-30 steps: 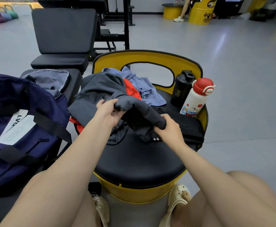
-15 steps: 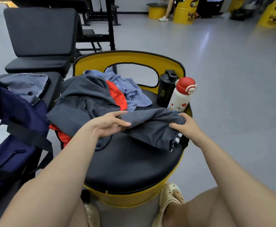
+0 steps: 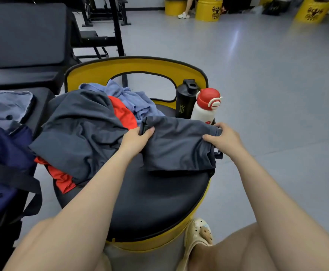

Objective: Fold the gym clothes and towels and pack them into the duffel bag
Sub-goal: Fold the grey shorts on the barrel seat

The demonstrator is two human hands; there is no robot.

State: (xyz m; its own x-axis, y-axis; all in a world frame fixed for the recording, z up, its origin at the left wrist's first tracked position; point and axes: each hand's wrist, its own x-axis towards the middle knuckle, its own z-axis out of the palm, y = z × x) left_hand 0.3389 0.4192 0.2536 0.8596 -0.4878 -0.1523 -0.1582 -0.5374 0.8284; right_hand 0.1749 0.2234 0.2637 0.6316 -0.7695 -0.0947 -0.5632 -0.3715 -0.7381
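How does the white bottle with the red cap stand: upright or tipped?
Upright: the white bottle stands on the stool, red cap on top.

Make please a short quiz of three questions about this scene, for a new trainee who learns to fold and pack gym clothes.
1. True or false: both hands grip the same dark grey garment on the black seat.
2. Which bottle stands nearer to the right hand? A) the black bottle B) the white bottle with the red cap
3. Fill in: the navy duffel bag lies on the person's ____ side.

Key
1. True: the left hand pinches its left edge, the right hand its right edge.
2. B
3. left
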